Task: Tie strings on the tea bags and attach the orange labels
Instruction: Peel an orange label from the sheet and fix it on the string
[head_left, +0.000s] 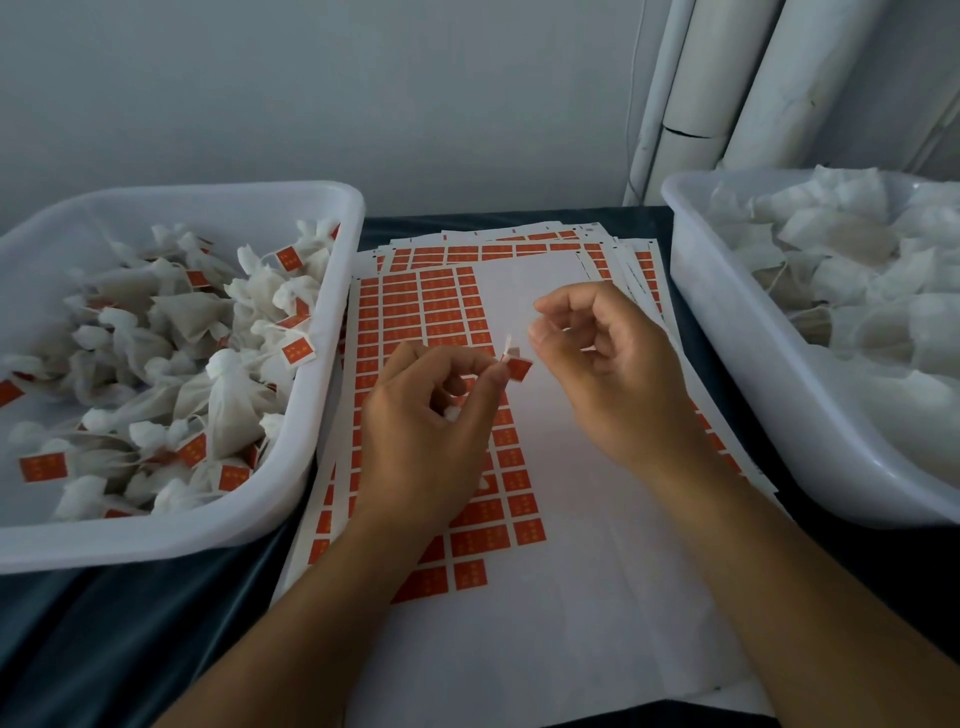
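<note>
- Here, the left hand (431, 410) pinches an orange label (518, 368) between thumb and forefinger tips; its other fingers (457, 387) are curled in, with something small and white tucked in the palm.
- The label sits just past the fingertips, tilted, its lower corner pointing down and to the right; a thin white strip stands up from its top edge, leaning slightly left.
- The right hand (602, 364) hovers just beside the label, not touching it; its fingers are loosely curled, thumb and forefinger a narrow gap apart, holding nothing that can be seen.
- Both hands are above the label sheet (431, 332), a white page whose left part carries rows of orange stickers and whose right part is bare backing; more sheets lie stacked beneath.
- At left, a white tub (332, 332) holds tied tea bags (223, 395) with orange tags.
- At right, a second tub (727, 343) holds plain white bags (852, 260).
- All rest on a dark tabletop (104, 623).
</note>
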